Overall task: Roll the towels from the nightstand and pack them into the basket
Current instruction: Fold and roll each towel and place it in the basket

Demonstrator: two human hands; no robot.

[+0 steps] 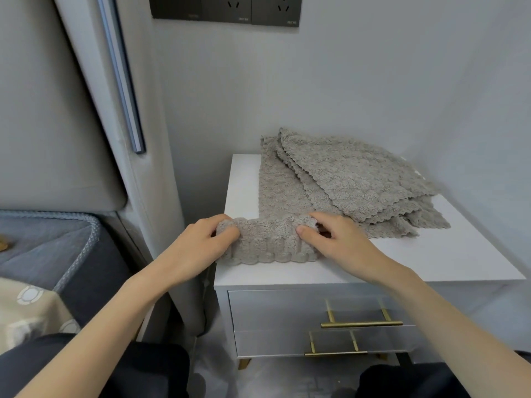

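Head view. A grey-beige fluffy towel (270, 239) of ribbed, pillowy microfibre lies on the smooth flat top of a white nightstand (431, 259). Its near end is wound into a short, thick roll lying left to right close to the near left edge. The unrolled part runs as a flat strip away toward the wall.

The left hand (198, 242) grips the left end of the roll, fingers curled over the top and thumb against the near side. The right hand (339, 242) grips the right end in the same way, thumb pressed on the roll's near face.

To the right and farther back, a loose pile of matching towels (359, 182) lies askew on the top, overlapping the unrolled strip. All have scalloped edges. At least three layers show, but the exact number cannot be told.

The nightstand front has two glossy grey drawers, upper (287, 308) and lower (273, 343), each with one slim brass bar handle (361, 323).

On the far wall hangs a dark socket panel (225, 8) of three plates. At the left stands a grey padded headboard (51, 124) with one vertical metal strip (120, 76). Below it lie a grey mattress (43, 242) edged with braided piping and a beige patterned cloth (26, 308).
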